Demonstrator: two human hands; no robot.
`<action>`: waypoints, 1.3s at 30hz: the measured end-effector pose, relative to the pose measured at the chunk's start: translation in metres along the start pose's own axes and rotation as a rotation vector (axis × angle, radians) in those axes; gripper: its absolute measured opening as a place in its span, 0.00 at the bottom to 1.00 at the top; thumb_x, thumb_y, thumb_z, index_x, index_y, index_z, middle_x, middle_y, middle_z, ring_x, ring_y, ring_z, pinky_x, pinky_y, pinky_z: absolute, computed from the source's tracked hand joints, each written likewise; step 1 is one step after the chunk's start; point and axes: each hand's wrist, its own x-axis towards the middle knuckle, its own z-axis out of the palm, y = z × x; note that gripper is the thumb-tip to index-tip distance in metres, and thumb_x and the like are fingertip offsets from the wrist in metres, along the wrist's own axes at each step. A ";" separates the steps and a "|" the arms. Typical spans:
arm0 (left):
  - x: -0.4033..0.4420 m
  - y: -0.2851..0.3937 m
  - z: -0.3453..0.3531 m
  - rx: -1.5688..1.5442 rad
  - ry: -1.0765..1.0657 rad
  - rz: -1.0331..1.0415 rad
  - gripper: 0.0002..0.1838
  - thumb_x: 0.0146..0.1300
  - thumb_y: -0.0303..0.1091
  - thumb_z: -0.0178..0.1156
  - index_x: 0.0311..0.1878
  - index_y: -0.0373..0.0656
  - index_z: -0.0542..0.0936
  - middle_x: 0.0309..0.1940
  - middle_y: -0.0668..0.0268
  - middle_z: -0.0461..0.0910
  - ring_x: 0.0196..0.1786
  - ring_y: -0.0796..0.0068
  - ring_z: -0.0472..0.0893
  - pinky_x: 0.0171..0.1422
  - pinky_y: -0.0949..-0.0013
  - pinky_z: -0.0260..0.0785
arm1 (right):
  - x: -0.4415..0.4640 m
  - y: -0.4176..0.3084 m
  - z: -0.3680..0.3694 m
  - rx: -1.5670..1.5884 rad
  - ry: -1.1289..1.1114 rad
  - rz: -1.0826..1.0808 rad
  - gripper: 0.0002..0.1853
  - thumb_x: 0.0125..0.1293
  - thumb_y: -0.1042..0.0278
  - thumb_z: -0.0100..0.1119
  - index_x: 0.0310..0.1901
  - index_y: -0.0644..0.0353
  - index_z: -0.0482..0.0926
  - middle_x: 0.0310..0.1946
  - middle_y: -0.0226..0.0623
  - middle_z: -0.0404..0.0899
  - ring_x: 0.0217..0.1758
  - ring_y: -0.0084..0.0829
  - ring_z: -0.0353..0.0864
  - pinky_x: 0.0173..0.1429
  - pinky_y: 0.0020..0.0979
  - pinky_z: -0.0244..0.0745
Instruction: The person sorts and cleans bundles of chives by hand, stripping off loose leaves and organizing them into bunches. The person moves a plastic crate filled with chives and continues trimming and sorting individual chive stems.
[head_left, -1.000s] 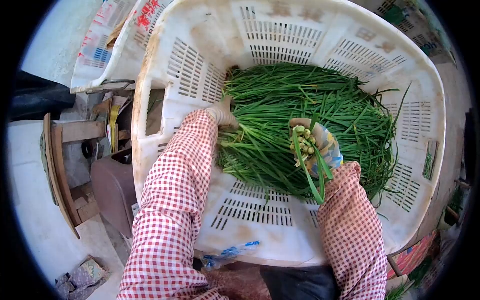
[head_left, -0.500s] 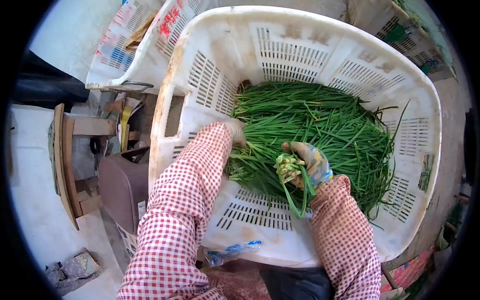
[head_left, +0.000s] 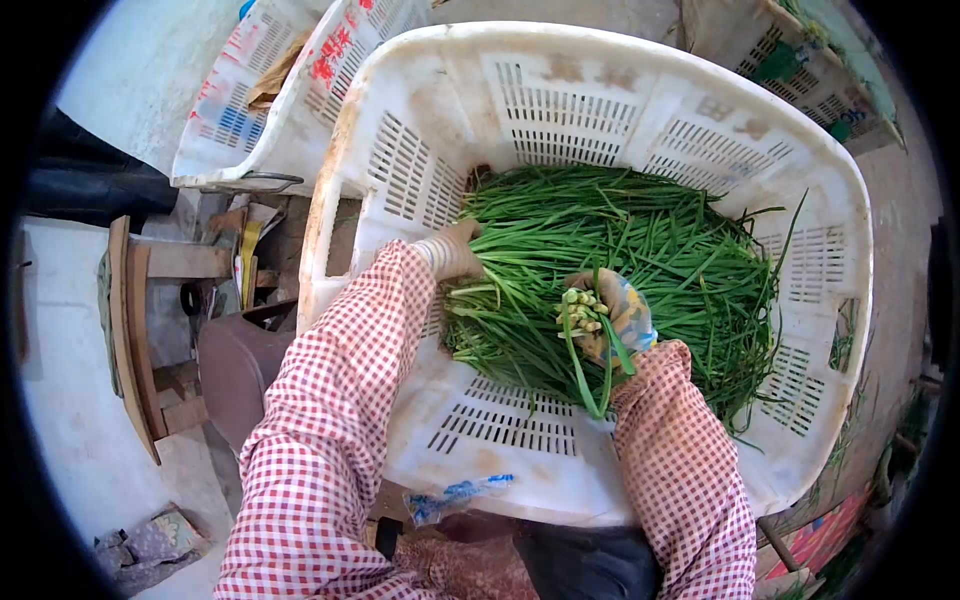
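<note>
A thick heap of garlic chives (head_left: 610, 220) lies in a large white plastic crate (head_left: 430, 70), pale stem ends mostly to the left. My left hand (head_left: 455, 250), in a light glove with a striped cuff, is closed at the stem ends on the heap's left side; its fingertips are partly hidden among the stalks. My right hand (head_left: 625, 315), in a patterned glove, is wrapped round a small bunch of chives (head_left: 583, 311) over the front of the heap. The cut ends of this bunch point up toward me, and a few leaves hang down from it.
Another white crate (head_left: 250, 165) with red marks stands at the upper left. A brown rounded object (head_left: 240, 365) and a wooden frame (head_left: 135, 340) are left of the large crate. A clear and blue plastic wrapper (head_left: 455, 497) lies at its front edge.
My left hand has shifted slightly left and up along the stem ends. My right hand keeps its bunch and has barely moved. The view has shifted a little.
</note>
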 end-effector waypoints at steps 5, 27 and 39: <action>-0.037 0.021 0.005 -0.203 -0.049 -0.014 0.36 0.44 0.29 0.69 0.61 0.37 0.71 0.44 0.54 0.80 0.44 0.67 0.80 0.50 0.65 0.74 | 0.005 -0.024 0.000 -0.364 -0.152 0.040 0.20 0.52 0.73 0.64 0.49 0.57 0.77 0.39 0.45 0.81 0.46 0.47 0.79 0.50 0.40 0.74; -0.113 0.068 -0.025 -1.112 -0.508 0.204 0.25 0.56 0.33 0.60 0.58 0.38 0.72 0.45 0.60 0.80 0.41 0.69 0.83 0.41 0.70 0.77 | 0.015 -0.023 0.007 0.670 0.046 0.364 0.22 0.62 0.71 0.59 0.58 0.62 0.70 0.42 0.38 0.78 0.40 0.29 0.80 0.41 0.27 0.78; -0.107 0.072 -0.015 -0.191 0.323 0.577 0.56 0.40 0.34 0.70 0.72 0.34 0.48 0.66 0.42 0.61 0.71 0.51 0.60 0.75 0.62 0.51 | 0.015 0.007 -0.011 0.691 0.035 0.296 0.21 0.64 0.79 0.53 0.59 0.63 0.67 0.43 0.34 0.74 0.39 0.25 0.77 0.43 0.25 0.77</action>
